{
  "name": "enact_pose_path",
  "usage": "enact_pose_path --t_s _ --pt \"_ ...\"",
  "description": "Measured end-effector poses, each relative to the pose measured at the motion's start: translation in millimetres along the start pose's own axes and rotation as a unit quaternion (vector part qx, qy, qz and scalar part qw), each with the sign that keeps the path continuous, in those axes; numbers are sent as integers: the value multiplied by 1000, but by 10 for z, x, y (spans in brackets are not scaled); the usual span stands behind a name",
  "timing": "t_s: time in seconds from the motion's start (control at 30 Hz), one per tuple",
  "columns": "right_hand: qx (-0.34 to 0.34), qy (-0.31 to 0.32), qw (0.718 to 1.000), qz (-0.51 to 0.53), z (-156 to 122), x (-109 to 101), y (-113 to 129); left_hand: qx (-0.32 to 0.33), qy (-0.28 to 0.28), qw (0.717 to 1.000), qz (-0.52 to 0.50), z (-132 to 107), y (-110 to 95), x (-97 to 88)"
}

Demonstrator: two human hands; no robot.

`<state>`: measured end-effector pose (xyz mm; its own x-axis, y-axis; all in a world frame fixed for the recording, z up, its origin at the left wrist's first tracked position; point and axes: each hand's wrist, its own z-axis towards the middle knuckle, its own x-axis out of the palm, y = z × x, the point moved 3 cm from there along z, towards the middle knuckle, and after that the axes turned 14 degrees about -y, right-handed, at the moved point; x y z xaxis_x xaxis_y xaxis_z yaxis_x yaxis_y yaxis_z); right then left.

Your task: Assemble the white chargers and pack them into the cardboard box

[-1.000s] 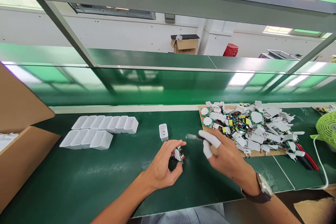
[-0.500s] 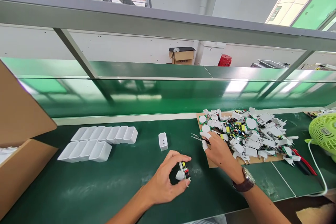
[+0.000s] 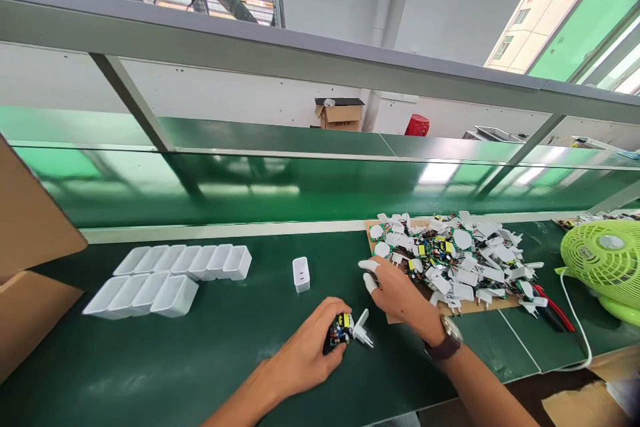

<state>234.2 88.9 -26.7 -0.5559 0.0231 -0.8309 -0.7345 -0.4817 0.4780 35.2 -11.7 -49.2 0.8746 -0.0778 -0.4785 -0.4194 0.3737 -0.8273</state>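
My left hand [image 3: 307, 350] is closed on a small charger circuit board with a white plug piece [image 3: 349, 329], held just above the green bench mat. My right hand [image 3: 397, 297], with white finger cots [image 3: 370, 275] on two fingers and a wristwatch on the wrist, rests palm down at the left edge of a cardboard sheet [image 3: 400, 317]. Its cotted fingers are stretched out and apart, and I see nothing in them. The sheet carries a pile of white plug parts and green circuit boards [image 3: 450, 259]. A single white charger housing [image 3: 301, 274] stands upright just beyond my left hand.
Two rows of white housings [image 3: 167, 277] lie at the left. A cardboard box [image 3: 30, 260] stands at the far left edge. A green fan [image 3: 603, 263] with a white cord and red-handled cutters [image 3: 550, 307] sit at the right. A green conveyor belt [image 3: 300, 187] runs behind.
My right hand drew back from the pile toward me, and the tweezers it held no longer show. My left hand turned the board so the plug prongs point right. The view shifted right.
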Motion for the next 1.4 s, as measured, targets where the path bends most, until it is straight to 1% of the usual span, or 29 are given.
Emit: enact_pose_path --t_s 0.03,0.07,0.13,0.17,0.23,0.3,0.37,0.43,0.5,0.57,0.6,0.67,0.73,0.8,0.83,0.9,0.93,1.0,1.03,1.07,1.1,1.13,1.17,1.2,1.23,1.27,1.3,1.33,1.4 --pt "33 33 997 59 156 70 26 23 -3 1000 19 -1 -6 -8" --pt "54 59 993 91 325 146 44 45 -8 998 37 -3 -10 -17" --pt "75 90 987 111 683 290 52 82 -13 994 69 -9 -13 -32" --pt "83 91 986 110 861 345 42 97 -13 992 81 -12 -12 -36" --pt "103 65 988 96 1184 399 4 123 -10 987 104 -20 -10 -37" --pt "119 22 990 68 1426 384 -32 149 -8 981 127 -30 -9 -28" --pt "123 -1 992 39 1560 337 -38 171 -11 974 147 -42 -10 -10" --pt "115 -1 993 13 1593 287 -4 190 -19 968 164 -50 -16 8" --pt "96 1 995 -12 1546 232 69 212 -38 961 175 -48 -42 1" --pt "72 7 997 -30 1436 173 169 245 -87 950 174 -33 -95 -68" --pt "60 18 998 -33 1358 141 223 260 -128 942 170 -21 -127 -132" --pt "36 56 997 -28 1149 64 326 270 -233 920 160 8 -172 -315" --pt "7 101 995 -12 876 -36 417 234 -335 900 155 46 -154 -518" --pt "-43 154 987 -4 559 -134 506 161 -396 891 151 89 -65 -676" --pt "-86 190 978 -13 389 -163 555 119 -410 892 149 110 -4 -726" --pt "-140 242 959 -42 71 -172 628 51 -416 896 145 144 106 -768" --pt "-160 255 952 -58 -64 -148 657 35 -420 896 143 155 138 -771" --pt "-179 250 947 -98 -259 -59 685 45 -431 891 134 162 135 -759" --pt "-186 239 946 -115 -317 -5 686 60 -425 894 125 160 105 -745" --pt "-190 227 947 -128 -348 45 678 69 -401 906 115 156 65 -721" --pt "-191 216 948 -134 -356 88 661 65 -352 927 111 150 23 -685" --pt "-193 205 950 -133 -343 119 636 46 -277 953 113 136 -15 -635" --pt "-195 191 953 -128 -312 136 607 18 -180 976 118 107 -48 -574" --pt "-195 173 958 -123 -265 140 572 -10 -77 990 121 58 -79 -511" --pt "-193 153 962 -119 -208 134 535 -29 7 992 121 -4 -114 -466" --pt "-190 133 966 -115 -143 124 498 -33 52 991 119 -62 -155 -450" --pt "-187 115 969 -114 -76 113 465 -24 59 991 115 -105 -201 -463" --pt "-185 103 971 -115 -8 104 437 -6 30 993 111 -131 -245 -504" --pt "-181 93 971 -127 116 91 401 28 -80 990 112 -145 -306 -637"
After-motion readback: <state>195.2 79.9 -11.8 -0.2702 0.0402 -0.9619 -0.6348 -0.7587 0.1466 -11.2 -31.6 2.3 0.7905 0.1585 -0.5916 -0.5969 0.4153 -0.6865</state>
